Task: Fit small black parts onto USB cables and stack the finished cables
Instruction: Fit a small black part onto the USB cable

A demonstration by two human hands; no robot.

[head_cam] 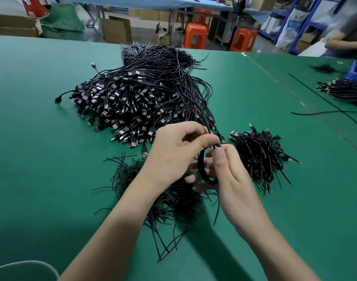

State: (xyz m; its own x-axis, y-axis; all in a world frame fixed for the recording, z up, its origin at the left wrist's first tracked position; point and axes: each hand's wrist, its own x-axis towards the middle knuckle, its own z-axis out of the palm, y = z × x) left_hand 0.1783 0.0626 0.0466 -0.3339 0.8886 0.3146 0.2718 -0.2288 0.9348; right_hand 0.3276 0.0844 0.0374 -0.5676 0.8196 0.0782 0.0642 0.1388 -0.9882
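A person's left hand and right hand meet at the centre of a green surface, both pinching one black cable wound into a small loop between thumbs and curled fingers. A large heap of USB cables lies at 11 o'clock from the hands, a smaller pile at 3 o'clock, and loose black strands at 6 o'clock

Black USB cables with silver plugs lie on the green table; orange stools stand behind.
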